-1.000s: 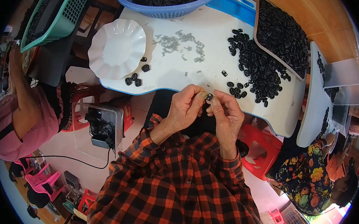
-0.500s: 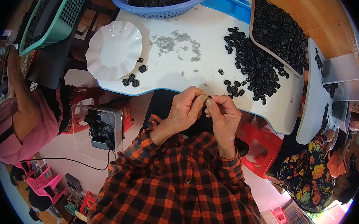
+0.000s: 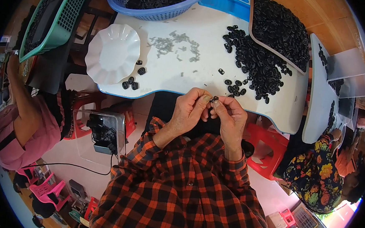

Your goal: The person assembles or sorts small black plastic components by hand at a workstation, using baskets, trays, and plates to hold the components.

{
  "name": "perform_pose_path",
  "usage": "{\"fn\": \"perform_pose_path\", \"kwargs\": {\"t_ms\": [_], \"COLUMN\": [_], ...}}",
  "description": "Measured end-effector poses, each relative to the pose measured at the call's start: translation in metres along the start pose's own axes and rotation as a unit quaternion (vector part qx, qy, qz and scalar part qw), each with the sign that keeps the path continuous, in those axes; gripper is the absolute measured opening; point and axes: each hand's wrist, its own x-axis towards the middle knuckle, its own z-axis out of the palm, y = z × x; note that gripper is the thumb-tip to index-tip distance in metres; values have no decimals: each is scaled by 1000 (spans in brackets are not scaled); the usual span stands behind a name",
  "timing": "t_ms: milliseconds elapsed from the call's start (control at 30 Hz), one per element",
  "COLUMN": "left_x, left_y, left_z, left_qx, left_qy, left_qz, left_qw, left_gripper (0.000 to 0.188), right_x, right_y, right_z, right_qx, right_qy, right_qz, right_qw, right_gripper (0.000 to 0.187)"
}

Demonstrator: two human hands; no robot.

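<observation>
My left hand and my right hand meet at the near edge of the white table. Both are closed, thumbs and forefingers pinching a small black plastic piece between them. Only part of that piece shows; the fingertips cover the rest. Beyond my right hand, a few black oval two-hole pieces lie beside a large heap of the same pieces. Small translucent grey bits are scattered farther back. Several black pieces rest by a white scalloped plate at the left.
A blue basket of black pieces stands at the back, and a heaped tray fills the far right. A green basket is at the left. People sit on both sides, near red stools and a clear box holding cables.
My thumbs have parted slightly, and more of the black piece shows between my fingertips. The whole view has shifted a little, moving the table leftward and upward in it.
</observation>
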Motion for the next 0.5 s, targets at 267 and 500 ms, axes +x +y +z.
{"fn": "perform_pose_path", "kwargs": {"t_ms": [267,500], "left_x": [-1,4], "left_y": [-2,2], "left_z": [4,9], "left_qx": [36,54], "left_qy": [-12,-36], "left_qz": [26,7], "left_qw": [999,998], "left_gripper": [14,14], "right_x": [0,-3], "right_y": [0,-4], "right_z": [-7,-18], "right_qx": [-19,-51], "right_qy": [-24,-28], "right_qz": [1,-3], "right_qw": [1000,998], "right_gripper": [15,15]}}
